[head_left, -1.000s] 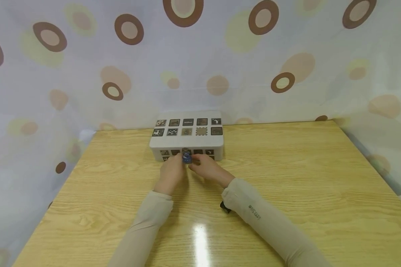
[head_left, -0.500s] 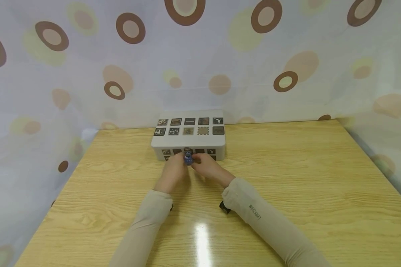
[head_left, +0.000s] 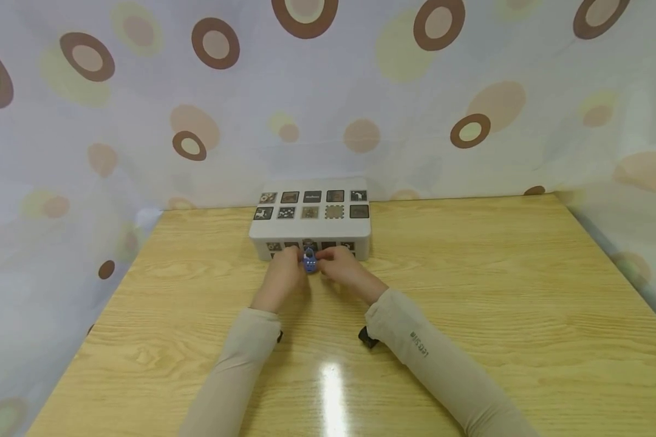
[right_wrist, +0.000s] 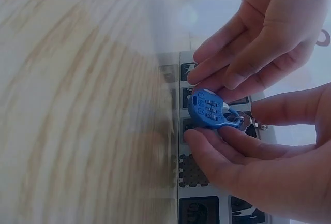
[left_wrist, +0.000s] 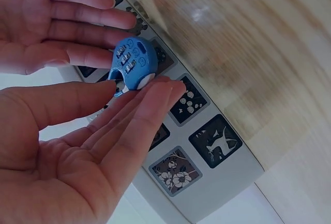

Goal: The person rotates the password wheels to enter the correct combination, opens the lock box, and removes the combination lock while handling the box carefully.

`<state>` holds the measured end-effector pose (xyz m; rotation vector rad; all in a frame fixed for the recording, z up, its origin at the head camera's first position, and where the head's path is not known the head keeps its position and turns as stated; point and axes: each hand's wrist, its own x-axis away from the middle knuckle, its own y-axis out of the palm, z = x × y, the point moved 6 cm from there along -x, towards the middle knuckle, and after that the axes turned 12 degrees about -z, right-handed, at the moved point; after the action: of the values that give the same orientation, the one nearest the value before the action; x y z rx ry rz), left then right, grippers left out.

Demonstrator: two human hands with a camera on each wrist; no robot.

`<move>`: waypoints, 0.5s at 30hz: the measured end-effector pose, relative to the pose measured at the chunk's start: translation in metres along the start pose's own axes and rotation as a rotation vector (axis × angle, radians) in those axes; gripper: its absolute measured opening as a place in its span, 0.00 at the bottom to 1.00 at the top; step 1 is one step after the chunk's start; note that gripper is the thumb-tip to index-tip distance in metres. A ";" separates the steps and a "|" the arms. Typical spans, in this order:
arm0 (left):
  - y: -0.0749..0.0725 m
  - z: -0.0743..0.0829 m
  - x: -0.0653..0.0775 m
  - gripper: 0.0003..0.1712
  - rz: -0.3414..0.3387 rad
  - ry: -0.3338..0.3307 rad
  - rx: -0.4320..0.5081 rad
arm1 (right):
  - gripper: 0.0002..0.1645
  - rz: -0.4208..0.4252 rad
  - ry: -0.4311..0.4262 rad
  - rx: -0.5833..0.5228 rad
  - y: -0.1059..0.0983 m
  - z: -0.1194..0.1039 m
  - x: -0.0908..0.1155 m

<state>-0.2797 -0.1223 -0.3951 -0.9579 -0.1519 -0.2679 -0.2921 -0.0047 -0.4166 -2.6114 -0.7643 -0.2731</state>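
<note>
A blue combination padlock with several number dials hangs from the front clasp of a white box printed with dark picture squares. In the right wrist view, the padlock's shackle runs through the metal clasp. My left hand is on the padlock's left, straight fingers along its side by the white button. On its other side is my right hand, fingertips at the lock's edge and thumb held apart from it. Neither hand's fingers are curled round the padlock.
The box stands at the back of a wood-grain table, close to a hanging cloth with brown and yellow ovals. A small black object shows beside the right sleeve.
The padlock has turned from a tilted position to hang with its dial face toward me. My fingers have spread slightly away from it on both sides.
</note>
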 end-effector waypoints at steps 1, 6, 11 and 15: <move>-0.001 0.000 0.000 0.10 0.000 -0.004 0.011 | 0.21 0.002 -0.001 -0.012 -0.001 0.000 0.000; -0.002 -0.003 -0.001 0.13 -0.008 -0.005 0.032 | 0.21 0.002 -0.003 -0.046 -0.002 0.000 0.000; -0.004 -0.006 -0.003 0.14 -0.015 0.012 0.044 | 0.21 -0.024 -0.003 -0.119 0.000 0.003 -0.003; -0.005 -0.007 -0.004 0.13 -0.032 0.023 0.057 | 0.21 -0.020 -0.007 -0.142 0.001 0.004 -0.005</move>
<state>-0.2850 -0.1304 -0.3961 -0.8964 -0.1534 -0.3024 -0.2952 -0.0064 -0.4218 -2.7401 -0.8013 -0.3353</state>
